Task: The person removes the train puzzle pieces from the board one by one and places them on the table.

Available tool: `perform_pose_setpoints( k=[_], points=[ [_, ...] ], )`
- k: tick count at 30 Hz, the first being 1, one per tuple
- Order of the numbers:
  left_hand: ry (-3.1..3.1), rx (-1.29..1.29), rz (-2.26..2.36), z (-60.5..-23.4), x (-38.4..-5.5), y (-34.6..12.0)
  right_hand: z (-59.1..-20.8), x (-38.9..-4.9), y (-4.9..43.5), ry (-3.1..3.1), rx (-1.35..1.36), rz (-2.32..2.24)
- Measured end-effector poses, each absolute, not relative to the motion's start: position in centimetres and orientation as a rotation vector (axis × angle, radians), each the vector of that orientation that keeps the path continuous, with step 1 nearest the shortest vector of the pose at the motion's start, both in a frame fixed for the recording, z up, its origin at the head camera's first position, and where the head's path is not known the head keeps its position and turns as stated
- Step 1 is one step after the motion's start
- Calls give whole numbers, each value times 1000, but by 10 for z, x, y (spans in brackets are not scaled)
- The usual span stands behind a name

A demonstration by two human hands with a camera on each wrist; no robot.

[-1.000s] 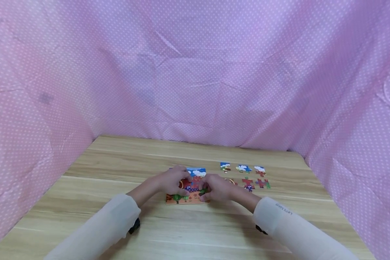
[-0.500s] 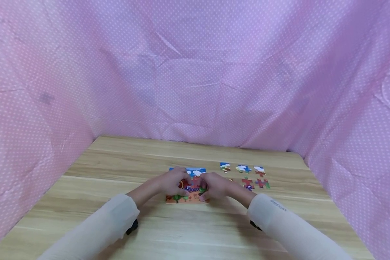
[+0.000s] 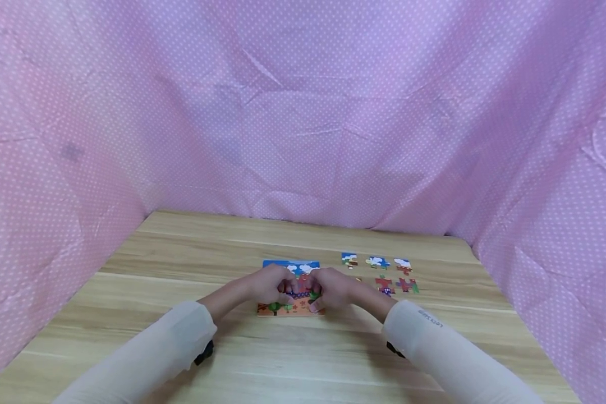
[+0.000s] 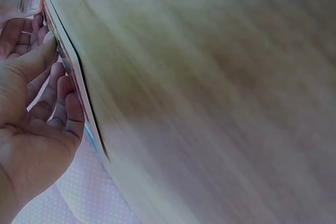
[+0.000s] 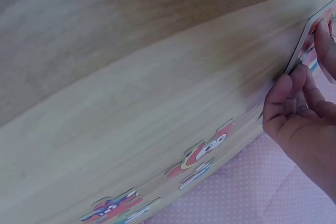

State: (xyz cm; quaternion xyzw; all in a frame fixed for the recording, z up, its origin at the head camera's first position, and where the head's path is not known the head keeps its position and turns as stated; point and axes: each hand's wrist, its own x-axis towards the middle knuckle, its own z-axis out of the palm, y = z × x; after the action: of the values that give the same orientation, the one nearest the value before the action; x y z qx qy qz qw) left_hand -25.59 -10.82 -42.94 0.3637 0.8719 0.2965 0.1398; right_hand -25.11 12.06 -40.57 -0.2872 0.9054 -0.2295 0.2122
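A rectangular puzzle board (image 3: 300,301), blue along its far side, orange along its near side, lies flat on the counter (image 3: 283,359); loose puzzle pieces (image 3: 384,284) lie toward the far right corner.

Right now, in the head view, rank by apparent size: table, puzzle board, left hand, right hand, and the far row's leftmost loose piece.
1. Table
2. Puzzle board, partly hidden
3. Left hand and right hand: too alike to rank apart
4. Leftmost loose piece
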Motion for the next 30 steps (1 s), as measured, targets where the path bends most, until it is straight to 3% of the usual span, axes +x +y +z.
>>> perform_pose_setpoints(
  k=[30],
  points=[
    [2398, 967, 994, -435, -257, -114, -405, -255, 122, 2436, -795, -709]
  ],
)
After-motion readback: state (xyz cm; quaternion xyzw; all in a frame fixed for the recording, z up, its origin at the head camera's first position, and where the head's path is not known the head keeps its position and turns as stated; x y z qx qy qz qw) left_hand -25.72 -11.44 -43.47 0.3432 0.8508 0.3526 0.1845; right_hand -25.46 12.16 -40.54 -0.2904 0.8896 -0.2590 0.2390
